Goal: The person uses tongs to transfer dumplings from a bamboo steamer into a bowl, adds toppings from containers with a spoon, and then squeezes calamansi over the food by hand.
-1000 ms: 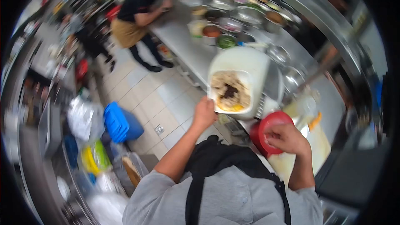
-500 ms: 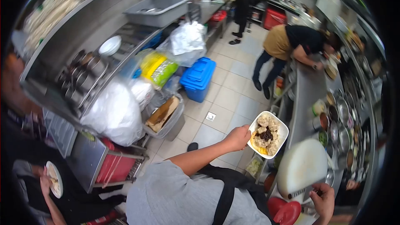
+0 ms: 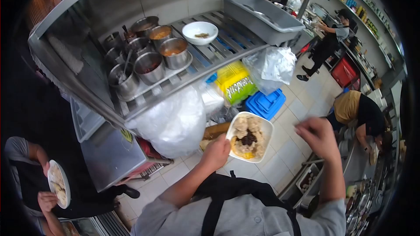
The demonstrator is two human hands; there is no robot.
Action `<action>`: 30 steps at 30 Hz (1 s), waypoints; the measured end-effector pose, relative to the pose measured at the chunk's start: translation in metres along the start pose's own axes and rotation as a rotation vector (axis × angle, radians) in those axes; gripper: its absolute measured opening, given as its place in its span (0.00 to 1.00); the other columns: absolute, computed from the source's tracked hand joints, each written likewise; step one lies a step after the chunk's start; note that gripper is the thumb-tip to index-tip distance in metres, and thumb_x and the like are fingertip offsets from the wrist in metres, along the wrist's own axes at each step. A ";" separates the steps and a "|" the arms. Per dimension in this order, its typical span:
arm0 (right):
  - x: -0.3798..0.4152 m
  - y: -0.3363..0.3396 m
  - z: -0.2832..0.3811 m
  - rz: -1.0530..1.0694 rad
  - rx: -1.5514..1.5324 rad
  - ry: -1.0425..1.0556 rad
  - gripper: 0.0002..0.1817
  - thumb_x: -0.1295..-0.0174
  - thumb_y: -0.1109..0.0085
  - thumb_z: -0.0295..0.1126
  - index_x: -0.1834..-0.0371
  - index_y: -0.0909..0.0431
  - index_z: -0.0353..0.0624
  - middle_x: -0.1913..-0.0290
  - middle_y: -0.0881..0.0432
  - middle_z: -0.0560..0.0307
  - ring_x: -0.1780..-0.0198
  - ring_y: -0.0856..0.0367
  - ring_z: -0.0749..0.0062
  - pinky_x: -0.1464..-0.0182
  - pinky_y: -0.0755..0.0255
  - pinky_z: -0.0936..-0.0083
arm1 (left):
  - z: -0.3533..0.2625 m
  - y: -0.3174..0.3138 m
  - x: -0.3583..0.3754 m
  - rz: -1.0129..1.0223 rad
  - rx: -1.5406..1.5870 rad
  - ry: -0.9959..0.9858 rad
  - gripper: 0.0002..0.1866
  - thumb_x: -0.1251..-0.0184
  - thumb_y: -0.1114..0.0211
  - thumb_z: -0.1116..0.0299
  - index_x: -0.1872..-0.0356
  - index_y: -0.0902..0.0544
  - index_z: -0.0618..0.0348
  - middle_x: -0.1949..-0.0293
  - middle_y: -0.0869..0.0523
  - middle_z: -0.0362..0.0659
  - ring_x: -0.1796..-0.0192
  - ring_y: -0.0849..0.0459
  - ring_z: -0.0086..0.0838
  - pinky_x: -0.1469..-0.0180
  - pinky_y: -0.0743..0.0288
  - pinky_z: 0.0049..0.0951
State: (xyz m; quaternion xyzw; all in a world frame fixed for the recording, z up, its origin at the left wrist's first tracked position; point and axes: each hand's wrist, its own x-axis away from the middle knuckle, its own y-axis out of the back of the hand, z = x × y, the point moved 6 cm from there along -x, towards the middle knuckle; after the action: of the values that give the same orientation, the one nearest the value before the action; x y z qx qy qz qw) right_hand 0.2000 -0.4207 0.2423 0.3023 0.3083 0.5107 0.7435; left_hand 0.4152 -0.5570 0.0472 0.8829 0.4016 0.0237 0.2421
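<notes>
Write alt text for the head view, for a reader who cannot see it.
In a commercial kitchen, the person's left hand holds a white square plate of food while the right hand is raised beside it, empty. Behind stand a steel rack with metal pots, and a person at lower left holds another plate.

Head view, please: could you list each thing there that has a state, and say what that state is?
white square plate: full of food, gripped at its edge by the left hand
right hand: holding nothing, blurred
white bowl: upright, nearly empty
metal pots: uncovered, some holding sauce
blue bin: lid on
</notes>
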 end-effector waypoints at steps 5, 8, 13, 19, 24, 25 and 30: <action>-0.225 -0.132 0.031 -0.054 -0.279 0.214 0.15 0.41 0.35 0.37 0.58 0.15 0.36 0.69 0.14 0.51 0.70 0.20 0.73 0.67 0.27 0.72 | 0.027 0.093 0.014 -0.221 0.087 0.351 0.12 0.28 0.52 0.68 0.56 0.25 0.67 0.79 0.18 0.54 0.80 0.17 0.40 0.74 0.23 0.40; -0.319 -0.224 0.024 0.088 -0.705 -0.117 0.20 0.46 0.30 0.39 0.57 0.16 0.33 0.70 0.16 0.53 0.76 0.24 0.75 0.70 0.27 0.71 | 0.049 0.113 0.038 -0.336 0.167 0.501 0.13 0.26 0.54 0.68 0.53 0.24 0.67 0.78 0.17 0.47 0.84 0.20 0.27 0.79 0.24 0.29; -0.388 -0.268 0.027 -0.073 -0.697 -0.082 0.17 0.45 0.33 0.41 0.68 0.15 0.34 0.78 0.18 0.49 0.77 0.21 0.66 0.68 0.26 0.67 | 0.055 0.134 0.067 -0.504 0.254 0.606 0.14 0.24 0.54 0.66 0.52 0.24 0.65 0.75 0.18 0.43 0.84 0.22 0.20 0.81 0.27 0.22; -0.437 -0.239 0.050 -0.159 -0.213 0.313 0.17 0.45 0.41 0.42 0.71 0.16 0.36 0.68 0.17 0.38 0.62 0.17 0.44 0.55 0.24 0.57 | 0.040 0.137 0.075 -0.801 0.252 0.675 0.13 0.23 0.54 0.68 0.57 0.24 0.66 0.76 0.20 0.43 0.85 0.23 0.21 0.84 0.30 0.21; -0.479 -0.251 0.046 0.159 -0.364 0.108 0.24 0.44 0.37 0.51 0.72 0.14 0.36 0.72 0.16 0.40 0.65 0.17 0.48 0.57 0.24 0.62 | 0.030 0.136 0.054 -0.881 0.313 0.624 0.12 0.23 0.55 0.68 0.58 0.25 0.66 0.77 0.20 0.43 0.85 0.25 0.20 0.84 0.30 0.20; -0.484 -0.257 0.044 0.171 -0.377 0.109 0.24 0.44 0.37 0.51 0.72 0.14 0.36 0.72 0.16 0.40 0.65 0.17 0.48 0.57 0.24 0.62 | 0.024 0.137 0.047 -0.885 0.285 0.638 0.12 0.23 0.55 0.68 0.58 0.25 0.66 0.77 0.20 0.43 0.85 0.25 0.20 0.84 0.30 0.20; -0.466 -0.246 0.082 0.301 -0.295 0.455 0.20 0.44 0.32 0.45 0.68 0.15 0.34 0.74 0.16 0.48 0.67 0.17 0.64 0.61 0.25 0.69 | 0.014 0.136 0.033 -0.932 0.269 0.627 0.12 0.23 0.55 0.68 0.59 0.25 0.66 0.78 0.21 0.43 0.85 0.24 0.20 0.84 0.30 0.21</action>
State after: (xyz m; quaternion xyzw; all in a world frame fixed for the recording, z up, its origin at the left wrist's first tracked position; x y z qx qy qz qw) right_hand 0.2697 -0.9453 0.1752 0.1113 0.3409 0.7090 0.6072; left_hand 0.5356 -0.6147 0.0901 0.5867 0.8001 0.1239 -0.0182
